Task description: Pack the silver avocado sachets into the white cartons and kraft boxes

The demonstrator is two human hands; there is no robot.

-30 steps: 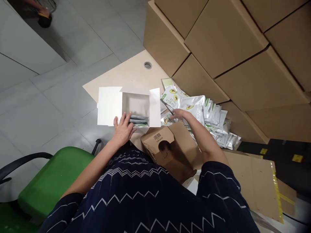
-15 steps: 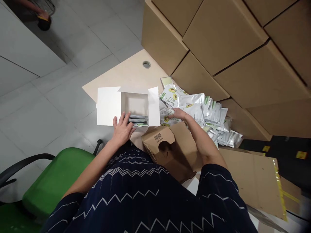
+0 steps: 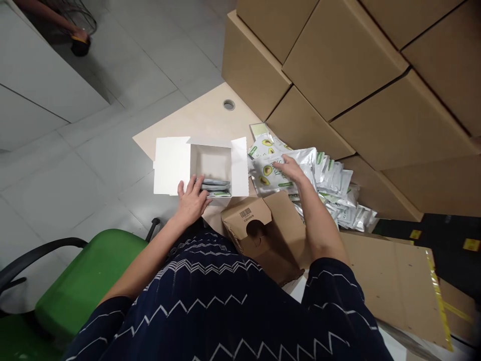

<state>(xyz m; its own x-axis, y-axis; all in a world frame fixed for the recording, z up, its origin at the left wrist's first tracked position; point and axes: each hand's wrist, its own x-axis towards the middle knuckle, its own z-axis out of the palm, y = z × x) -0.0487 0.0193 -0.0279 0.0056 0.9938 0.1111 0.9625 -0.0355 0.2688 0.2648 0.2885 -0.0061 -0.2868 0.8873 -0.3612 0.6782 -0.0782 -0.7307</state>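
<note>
A white carton (image 3: pixel 172 165) stands with its flaps spread, and several silver pouches (image 3: pixel 216 186) lie stacked against its near wall. My left hand (image 3: pixel 192 201) grips the carton's near left edge, fingers over the rim and thumb outside. My right hand (image 3: pixel 295 170) is to the right, its thumb and fingers closed on a silver pouch (image 3: pixel 263 181) printed with avocados and green lettering. That pouch lies over others in the loose pile; its far edge overlaps them. Part of the right-hand fingers is hidden behind the hand.
More silver pouches (image 3: pixel 332 175) stand in a row and heap on the right. An open brown box (image 3: pixel 280 245) sits close to my body. Large cardboard boxes (image 3: pixel 345 60) are stacked behind the table (image 3: pixel 188 120). A green chair (image 3: pixel 90 271) is at left; another person's hand (image 3: pixel 80 36) shows far left.
My right hand has moved up and slightly right over the pile, and the avocado pouch has shifted with it. My left hand stays at the carton's edge.
</note>
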